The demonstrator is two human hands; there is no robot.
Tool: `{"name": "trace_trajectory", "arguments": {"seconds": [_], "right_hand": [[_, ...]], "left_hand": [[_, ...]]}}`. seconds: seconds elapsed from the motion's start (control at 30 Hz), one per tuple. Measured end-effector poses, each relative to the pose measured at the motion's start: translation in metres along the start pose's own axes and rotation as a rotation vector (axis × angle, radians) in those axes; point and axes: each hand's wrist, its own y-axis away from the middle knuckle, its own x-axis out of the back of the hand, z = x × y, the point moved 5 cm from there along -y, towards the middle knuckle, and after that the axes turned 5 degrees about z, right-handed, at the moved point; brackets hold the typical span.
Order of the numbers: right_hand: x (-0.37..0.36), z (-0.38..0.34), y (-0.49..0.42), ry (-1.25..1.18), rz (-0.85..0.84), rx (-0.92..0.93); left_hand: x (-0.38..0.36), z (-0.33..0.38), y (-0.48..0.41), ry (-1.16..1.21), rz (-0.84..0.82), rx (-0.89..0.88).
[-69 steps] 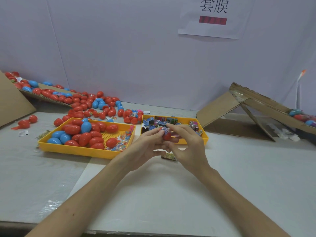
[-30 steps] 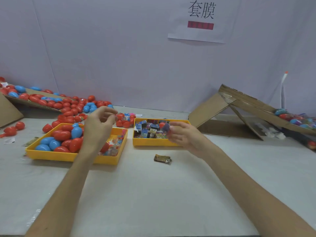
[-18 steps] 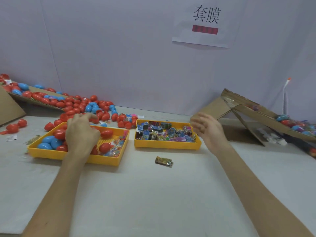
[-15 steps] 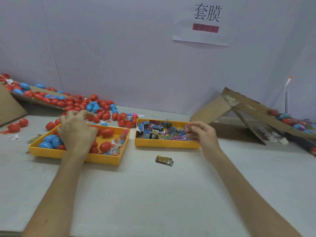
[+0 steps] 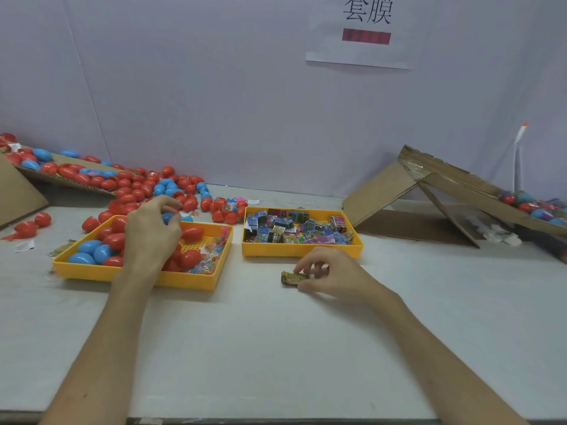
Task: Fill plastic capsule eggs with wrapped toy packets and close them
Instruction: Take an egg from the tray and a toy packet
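Note:
Two yellow trays stand side by side on the white table. The left tray (image 5: 92, 271) holds red and blue capsule eggs. My left hand (image 5: 152, 233) is over it, fingers curled round a blue egg (image 5: 167, 216). The right tray (image 5: 302, 250) is full of wrapped toy packets (image 5: 294, 230). In front of that tray lies a brown-gold packet (image 5: 291, 277) on the table, and my right hand (image 5: 329, 276) pinches its right end between thumb and fingers.
Many loose red and blue eggs (image 5: 147, 187) lie behind the left tray and on a cardboard ramp (image 5: 61, 176) at far left. A folded cardboard chute (image 5: 435, 191) with several eggs stands at right. A paper sign (image 5: 365, 32) hangs on the wall.
My right hand came down from the packet tray to the loose packet on the table and took hold of it. My left hand stayed over the egg tray, closing on a blue egg.

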Motion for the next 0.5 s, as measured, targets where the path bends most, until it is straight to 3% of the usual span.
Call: {"name": "trace_trajectory", "arguments": {"seconds": [0.13, 0.23, 0.37, 0.5], "right_hand": [[-0.001, -0.002, 0.000, -0.050, 0.020, 0.013], [0.001, -0.005, 0.001, -0.078, 0.064, 0.030], [0.005, -0.008, 0.001, -0.115, 0.122, 0.067], [0.008, -0.010, 0.001, -0.184, 0.128, 0.083]], "left_hand": [[-0.004, 0.040, 0.013, 0.212, 0.013, -0.186], [-0.022, 0.073, 0.041, 0.280, -0.176, -0.338], [-0.062, 0.091, 0.083, 0.077, -0.508, -0.533], [-0.078, 0.087, 0.098, -0.111, -0.603, -0.623]]}}
